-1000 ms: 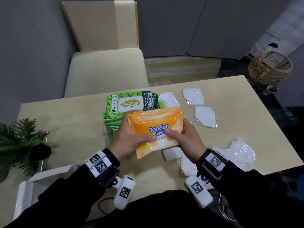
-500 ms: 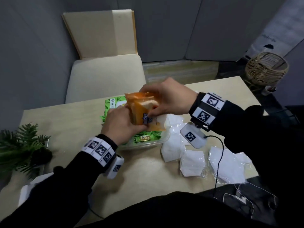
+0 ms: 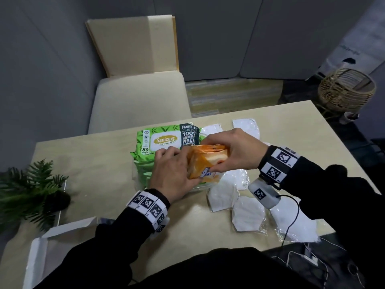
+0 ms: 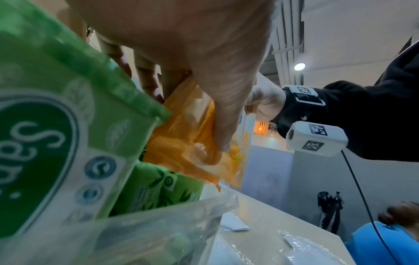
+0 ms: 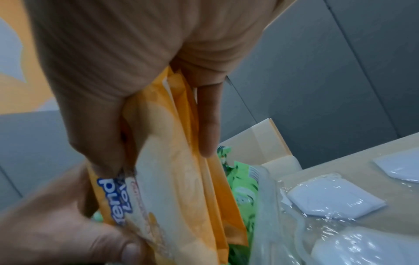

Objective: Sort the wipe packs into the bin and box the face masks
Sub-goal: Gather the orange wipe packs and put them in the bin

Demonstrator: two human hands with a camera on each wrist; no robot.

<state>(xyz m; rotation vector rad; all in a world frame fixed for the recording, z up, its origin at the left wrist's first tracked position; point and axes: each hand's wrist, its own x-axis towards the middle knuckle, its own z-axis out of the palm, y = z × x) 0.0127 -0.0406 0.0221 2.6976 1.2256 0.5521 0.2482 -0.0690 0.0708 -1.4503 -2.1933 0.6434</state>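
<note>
The pale surface (image 3: 291, 130) carries a clear bin (image 4: 158, 224) holding green wipe packs (image 3: 164, 140), with wrapped white face masks (image 3: 248, 217) scattered to its right. Over the bin, both hands grip the orange wipe pack (image 3: 208, 163) edge-on: right hand (image 3: 235, 151) pinching its top, left hand (image 3: 173, 176) apparently clasping its near end, fingers partly hidden.

Potted fern (image 3: 31, 190) on table (image 3: 100, 163) left edge — chair (image 3: 139, 101) behind, wicker basket (image 3: 346, 90) on floor.

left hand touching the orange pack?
Touching. Right wrist view: left hand thumb presses the orange wipe pack; right hand grips its top.
</note>
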